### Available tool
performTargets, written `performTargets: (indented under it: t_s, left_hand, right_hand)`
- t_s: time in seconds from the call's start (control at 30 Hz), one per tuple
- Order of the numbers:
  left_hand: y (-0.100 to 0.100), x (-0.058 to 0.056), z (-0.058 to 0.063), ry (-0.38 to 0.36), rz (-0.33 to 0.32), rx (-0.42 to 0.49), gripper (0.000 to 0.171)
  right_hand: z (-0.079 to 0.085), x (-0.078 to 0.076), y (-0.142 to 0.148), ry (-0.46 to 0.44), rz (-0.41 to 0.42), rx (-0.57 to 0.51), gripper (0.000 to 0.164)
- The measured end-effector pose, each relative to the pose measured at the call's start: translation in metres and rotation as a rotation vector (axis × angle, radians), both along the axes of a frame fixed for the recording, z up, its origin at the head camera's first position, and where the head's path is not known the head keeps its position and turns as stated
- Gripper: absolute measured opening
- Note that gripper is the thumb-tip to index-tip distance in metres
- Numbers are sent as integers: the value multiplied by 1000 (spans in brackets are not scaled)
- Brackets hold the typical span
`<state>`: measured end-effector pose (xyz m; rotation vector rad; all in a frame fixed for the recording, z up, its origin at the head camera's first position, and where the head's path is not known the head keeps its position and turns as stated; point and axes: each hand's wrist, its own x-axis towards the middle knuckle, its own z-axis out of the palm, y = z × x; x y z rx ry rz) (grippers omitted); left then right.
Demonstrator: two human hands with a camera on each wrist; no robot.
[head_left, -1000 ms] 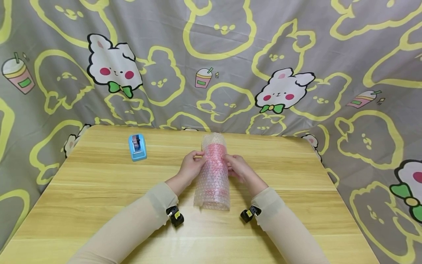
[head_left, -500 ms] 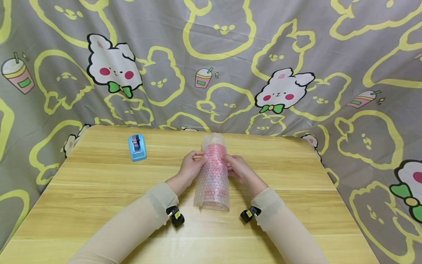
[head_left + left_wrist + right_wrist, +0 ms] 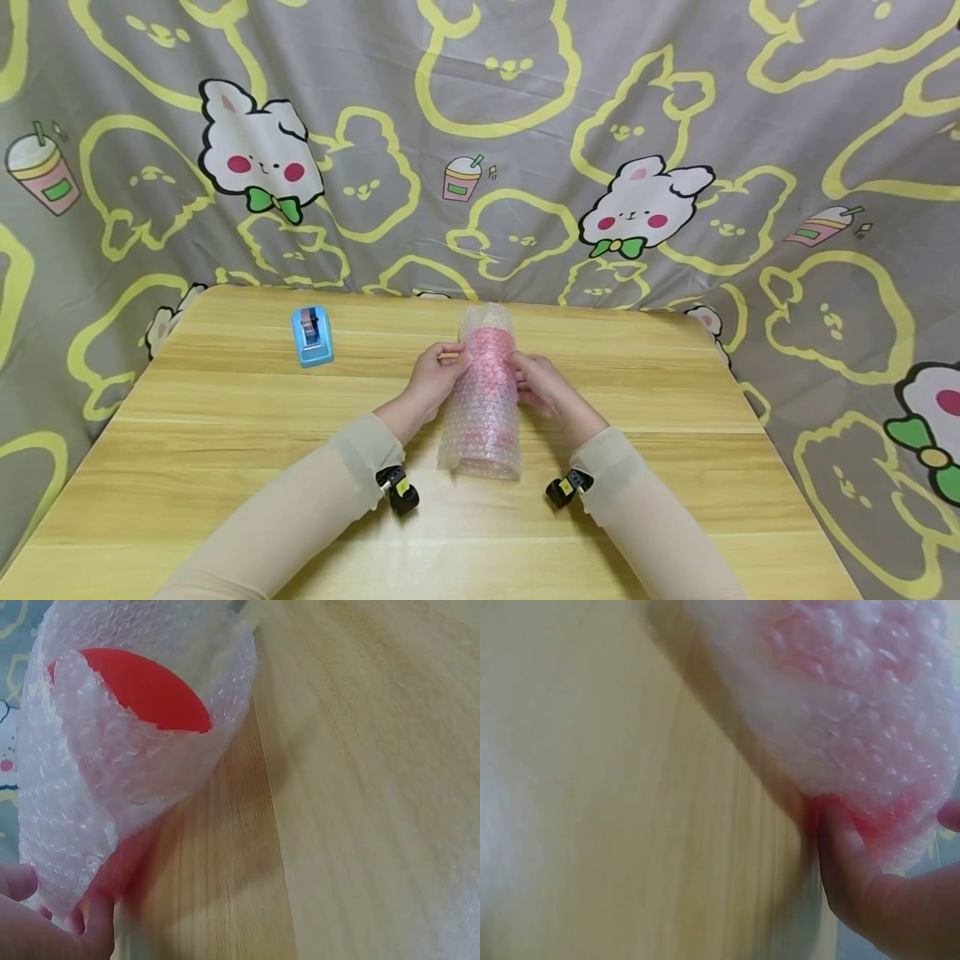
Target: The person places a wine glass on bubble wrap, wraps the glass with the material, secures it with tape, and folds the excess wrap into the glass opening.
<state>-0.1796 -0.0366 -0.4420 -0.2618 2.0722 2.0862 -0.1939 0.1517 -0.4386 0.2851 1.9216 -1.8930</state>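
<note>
As I follow remotely, the bubble-wrapped bundle [image 3: 487, 417] lies well right of the blue tape dispenser [image 3: 312, 336]; I've got left hand [image 3: 432, 385] gripping its dispenser-facing side, right hand [image 3: 550, 388] gripping the side farther away!

Bubble-wrap roll [image 3: 487, 400] shifted slightly L at near end vs. prev.
</note>
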Motion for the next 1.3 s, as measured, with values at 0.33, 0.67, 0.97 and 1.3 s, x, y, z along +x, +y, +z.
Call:
performTargets:
  t_s: [0.33,0.67,0.97,1.3]
  left_hand:
    - [0,2,3,19,-9,-25,28]
    - [0,3,6,9,-17,-38,28]
    - [2,4,4,24,4,-22,28]
    - [3,4,5,21,8,-30,27]
  right_hand:
    - [-1,-1,-1,-13,-1,19,15]
    - [1,0,-2,-18,-2,45,26]
    - [0,-1,0,22,-28,41,18]
    - [2,-2,2,65,-55,-27,4]
